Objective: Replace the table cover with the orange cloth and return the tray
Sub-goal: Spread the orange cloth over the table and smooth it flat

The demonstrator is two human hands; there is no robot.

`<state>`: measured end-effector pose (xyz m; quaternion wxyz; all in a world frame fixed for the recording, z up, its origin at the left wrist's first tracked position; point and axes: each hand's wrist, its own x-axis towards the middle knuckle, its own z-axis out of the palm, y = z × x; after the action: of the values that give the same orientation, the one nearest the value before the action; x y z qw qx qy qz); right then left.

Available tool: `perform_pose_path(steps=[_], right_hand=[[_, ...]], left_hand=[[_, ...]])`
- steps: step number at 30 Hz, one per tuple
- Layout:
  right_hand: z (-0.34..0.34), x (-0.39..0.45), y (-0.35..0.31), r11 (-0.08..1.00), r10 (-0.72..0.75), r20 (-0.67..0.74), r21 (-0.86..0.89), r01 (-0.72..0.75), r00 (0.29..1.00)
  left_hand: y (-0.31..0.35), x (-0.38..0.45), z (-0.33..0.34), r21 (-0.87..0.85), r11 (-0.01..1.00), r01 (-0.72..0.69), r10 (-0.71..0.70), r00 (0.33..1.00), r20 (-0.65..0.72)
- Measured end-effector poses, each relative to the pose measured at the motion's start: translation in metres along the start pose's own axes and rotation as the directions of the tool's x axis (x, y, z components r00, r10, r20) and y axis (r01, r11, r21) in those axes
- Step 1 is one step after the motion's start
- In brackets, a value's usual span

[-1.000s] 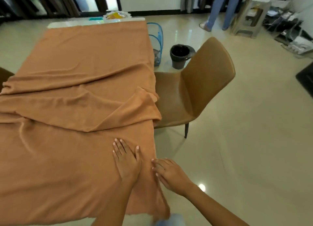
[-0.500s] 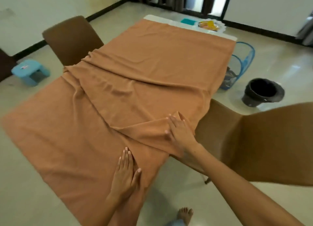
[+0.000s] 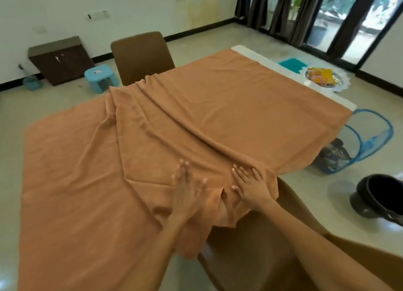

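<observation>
The orange cloth (image 3: 218, 120) lies spread over most of the counter (image 3: 257, 55), with a bunched ridge of folds running diagonally across it and a doubled-back flap at the near right edge, which is why it does not yet lie smooth. Both hands rest on that flap. The left hand (image 3: 187, 188) is flat, fingers together and stretched out, its grip open and pressing down rather than clamped on anything. The right hand (image 3: 248, 186) is likewise spread palm-down beside it, fingers apart, grip open. They sit just beside each other with a small pleat of cloth raised between them, likely so that the flap can be pushed flat or turned over the counter's side. The flap hangs off above the seat of the near brown chair (image 3: 261, 236), which is tucked close under it. At the far end a bare white strip of counter shows beyond the cloth, and there stands the tray (image 3: 340, 87), a scalloped silver dish with yellow and orange things in it, next to a teal mat (image 3: 291, 64); the tray probably waits there so the cloth can be laid first. To the right on the floor stand a blue mesh basket (image 3: 370, 142) holding dark fabric and a black bin (image 3: 379, 194). Another brown chair (image 3: 141, 55) stands on the far side.
</observation>
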<state>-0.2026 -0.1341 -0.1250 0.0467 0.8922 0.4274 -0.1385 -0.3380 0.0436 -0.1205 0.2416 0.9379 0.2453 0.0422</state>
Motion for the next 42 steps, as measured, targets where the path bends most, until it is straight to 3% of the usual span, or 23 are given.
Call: perform_pose_path(steps=[3, 5, 7, 8, 10, 12, 13, 15, 17, 25, 33, 42], right_hand=[[-0.001, -0.004, 0.028, 0.995, -0.08, -0.027, -0.057, 0.078, 0.996], [-0.009, -0.006, 0.043, 0.974, -0.212, -0.035, -0.093, 0.208, 0.977], [-0.019, -0.005, 0.061, 0.929, -0.37, -0.204, -0.111, 0.354, 0.906], [-0.023, -0.001, 0.073, 0.925, -0.379, -0.327, -0.1, 0.367, 0.866], [-0.032, 0.012, 0.101, 0.962, -0.248, -0.487, -0.019, 0.274, 0.837], [-0.04, 0.028, 0.133, 0.99, -0.066, -0.38, 0.089, 0.107, 0.923], [-0.04, 0.035, 0.148, 0.993, -0.011, -0.238, 0.112, 0.038, 0.971], [-0.035, 0.046, 0.177, 0.998, 0.004, -0.027, 0.062, -0.002, 1.0], [-0.026, 0.05, 0.197, 1.0, -0.012, 0.045, 0.014, 0.012, 0.999], [-0.01, 0.061, 0.254, 0.999, -0.038, -0.104, 0.004, 0.039, 0.994], [-0.004, 0.09, 0.329, 0.984, -0.167, -0.218, 0.024, 0.176, 0.962], [-0.01, 0.123, 0.388, 0.953, -0.26, -0.256, 0.086, 0.29, 0.931]], left_hand=[[0.059, 0.033, 0.042, 0.079, 0.992, 0.102, -0.117, 0.969, 0.219], [0.088, 0.04, 0.063, 0.099, 0.972, 0.211, -0.228, 0.949, 0.219], [0.092, 0.041, 0.074, 0.114, 0.956, 0.272, -0.288, 0.945, 0.155], [0.093, 0.041, 0.074, 0.112, 0.954, 0.278, -0.292, 0.944, 0.151], [0.094, 0.041, 0.076, 0.108, 0.953, 0.283, -0.296, 0.946, 0.131], [0.095, 0.041, 0.077, 0.117, 0.948, 0.295, -0.307, 0.946, 0.102], [0.095, 0.04, 0.077, 0.114, 0.947, 0.3, -0.309, 0.948, 0.072], [0.096, 0.039, 0.08, 0.093, 0.951, 0.296, -0.3, 0.954, 0.031], [0.097, 0.039, 0.08, 0.07, 0.95, 0.305, -0.307, 0.951, 0.032], [0.103, 0.044, 0.086, 0.126, 0.929, 0.349, -0.353, 0.936, 0.008], [0.171, 0.078, 0.119, 0.095, 0.802, 0.59, -0.586, 0.808, -0.067], [0.211, 0.113, 0.143, 0.105, 0.742, 0.662, -0.648, 0.749, -0.137]])
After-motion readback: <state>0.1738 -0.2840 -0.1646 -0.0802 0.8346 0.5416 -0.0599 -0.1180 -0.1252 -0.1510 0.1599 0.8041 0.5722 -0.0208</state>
